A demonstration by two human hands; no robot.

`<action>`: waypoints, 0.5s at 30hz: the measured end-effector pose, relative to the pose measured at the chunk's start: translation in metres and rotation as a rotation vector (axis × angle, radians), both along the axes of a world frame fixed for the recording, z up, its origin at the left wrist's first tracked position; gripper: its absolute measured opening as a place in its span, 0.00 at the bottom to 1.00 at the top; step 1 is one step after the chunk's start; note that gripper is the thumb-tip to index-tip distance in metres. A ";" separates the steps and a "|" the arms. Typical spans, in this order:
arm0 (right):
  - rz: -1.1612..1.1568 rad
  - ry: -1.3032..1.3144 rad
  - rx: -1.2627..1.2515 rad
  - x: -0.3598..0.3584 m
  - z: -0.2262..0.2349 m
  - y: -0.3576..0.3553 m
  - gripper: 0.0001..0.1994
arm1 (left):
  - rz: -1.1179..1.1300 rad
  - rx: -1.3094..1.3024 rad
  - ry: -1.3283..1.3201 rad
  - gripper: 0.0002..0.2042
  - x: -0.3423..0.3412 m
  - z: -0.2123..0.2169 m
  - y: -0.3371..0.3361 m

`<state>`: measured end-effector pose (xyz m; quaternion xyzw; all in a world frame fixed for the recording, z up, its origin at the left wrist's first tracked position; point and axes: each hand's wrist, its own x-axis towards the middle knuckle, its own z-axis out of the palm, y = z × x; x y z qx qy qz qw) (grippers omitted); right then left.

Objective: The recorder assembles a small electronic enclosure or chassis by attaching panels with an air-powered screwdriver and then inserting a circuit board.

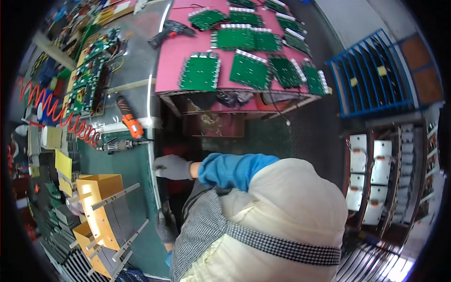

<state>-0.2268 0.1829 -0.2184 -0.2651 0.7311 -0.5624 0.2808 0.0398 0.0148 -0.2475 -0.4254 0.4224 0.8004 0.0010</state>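
Note:
My right hand (171, 167), in a grey glove with a blue sleeve, reaches across my cream apron (282, 211) and rests on the metal edge of the green-topped workbench (129, 174); its fingers lie flat and hold nothing. My left hand (165, 226), also in a grey glove, hangs lower, beside the same bench edge. Its fingers are curled, and I cannot tell whether something dark is in them. An orange-handled tool (129, 120) and a grey powered driver (117, 145) lie on the bench just beyond my right hand.
A pink table (178, 56) holds several green circuit boards and a dark drill (170, 32). Yellow jigs with grey bars (105, 207), a red coiled hose (61, 115) and wired boards (87, 82) sit to the left. A blue rack (371, 75) and white units (376, 178) stand to the right.

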 end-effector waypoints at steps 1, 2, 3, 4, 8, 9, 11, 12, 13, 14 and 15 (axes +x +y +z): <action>-0.010 0.022 0.050 0.014 -0.003 0.026 0.14 | -0.012 0.044 0.020 0.20 0.003 -0.008 0.003; -0.015 0.046 0.101 0.025 -0.004 0.052 0.14 | -0.020 0.089 0.042 0.20 0.004 -0.016 0.008; -0.035 0.047 0.134 0.034 -0.005 0.076 0.14 | 0.102 0.199 -0.058 0.20 0.002 -0.023 0.010; -0.050 0.039 0.188 0.039 -0.005 0.098 0.15 | -0.089 -0.003 0.012 0.20 -0.003 -0.030 0.015; -0.462 0.115 0.056 0.044 0.001 0.184 0.12 | -0.252 -0.112 0.077 0.22 -0.031 -0.024 0.035; -0.606 0.099 0.015 0.038 0.002 0.205 0.11 | -0.168 0.082 0.079 0.22 -0.040 -0.017 0.040; -0.885 -0.037 -0.167 0.019 0.004 0.251 0.11 | -0.176 0.200 0.125 0.23 -0.057 -0.004 0.052; -1.026 -0.187 -0.274 0.007 0.004 0.277 0.12 | -0.177 0.170 0.085 0.23 -0.063 0.001 0.058; -1.154 -0.200 -0.347 -0.006 0.003 0.303 0.11 | -0.191 0.155 0.093 0.24 -0.068 0.004 0.064; -1.252 -0.186 -0.437 -0.021 0.002 0.330 0.11 | -0.219 0.146 0.133 0.24 -0.073 0.004 0.070; -1.378 -0.287 -0.558 -0.039 0.001 0.355 0.10 | -0.193 0.159 0.099 0.24 -0.076 0.004 0.076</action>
